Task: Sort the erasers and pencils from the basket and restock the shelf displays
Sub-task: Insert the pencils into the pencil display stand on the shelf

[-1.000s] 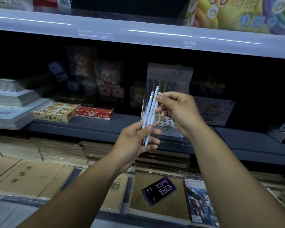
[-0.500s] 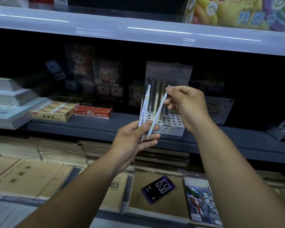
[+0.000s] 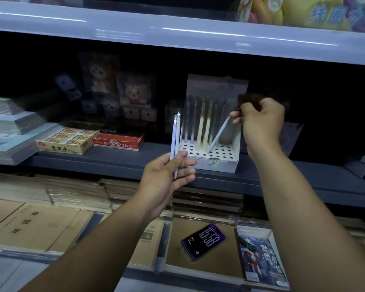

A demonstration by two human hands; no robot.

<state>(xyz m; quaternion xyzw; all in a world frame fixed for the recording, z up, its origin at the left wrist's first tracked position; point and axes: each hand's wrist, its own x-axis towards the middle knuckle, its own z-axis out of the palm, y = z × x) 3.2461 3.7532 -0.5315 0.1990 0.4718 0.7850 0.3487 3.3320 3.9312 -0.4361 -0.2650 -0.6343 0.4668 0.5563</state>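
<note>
Pencil (image 3: pixel 219 133) slants from right hand (image 3: pixel 261 121) down to holder (image 3: pixel 215 162).

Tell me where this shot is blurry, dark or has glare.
Head view: glare streaks run along the upper shelf edge; the recess behind the pencil display box is dim, so the cartoon boxes look murky; the right hand, pinching a slanted pencil, smears with motion blur; the left hand and its pencils look sharper; the phone screen is bright and readable.

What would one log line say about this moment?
right hand pinches pencil, tip at display stand holes | left hand holds two pencils | phone lies below
</note>
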